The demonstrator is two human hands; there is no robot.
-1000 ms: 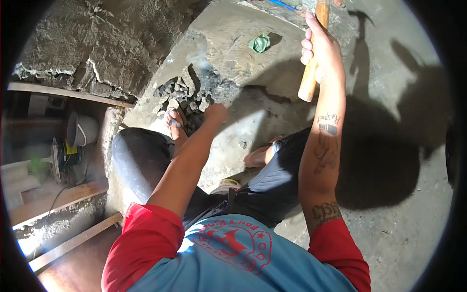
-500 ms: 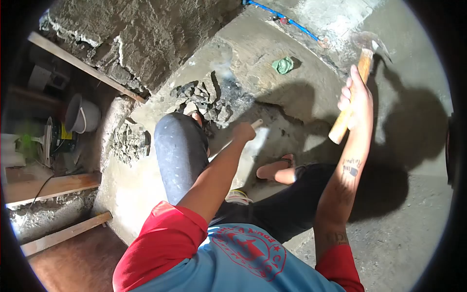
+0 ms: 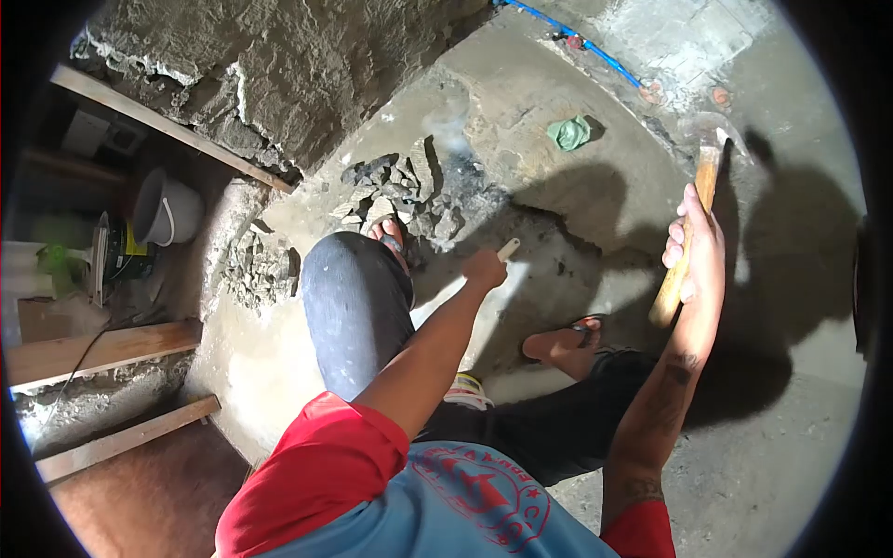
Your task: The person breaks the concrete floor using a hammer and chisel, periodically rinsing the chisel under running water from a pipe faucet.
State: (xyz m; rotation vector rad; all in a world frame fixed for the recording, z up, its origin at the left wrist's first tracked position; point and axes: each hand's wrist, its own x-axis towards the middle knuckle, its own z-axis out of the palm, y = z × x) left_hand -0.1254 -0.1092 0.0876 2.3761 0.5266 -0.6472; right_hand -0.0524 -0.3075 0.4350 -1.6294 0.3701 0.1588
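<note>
My right hand (image 3: 698, 246) is wrapped round the wooden handle of a hammer (image 3: 704, 186), whose metal head points up and away at the right. My left hand (image 3: 485, 269) is closed round a tool with a pale end (image 3: 508, 248); the rest of this tool is hidden by the hand. Beyond the left hand, a crack runs through the grey concrete floor (image 3: 530, 307). Broken concrete pieces (image 3: 400, 191) lie in a heap beside my left foot.
A smaller rubble pile (image 3: 256, 270) lies at the left. Nearby are a grey bucket (image 3: 167, 209) and wooden boards (image 3: 112, 352). A crumpled green object (image 3: 569, 133) rests on the floor, with a blue pipe (image 3: 577, 42) beyond. A rough wall edge (image 3: 307, 84) stands at the upper left.
Both hands have shifted right and lower in view. The hammer head and the pale tool end have come into sight. My left knee now covers part of the floor, and the view has shifted.
</note>
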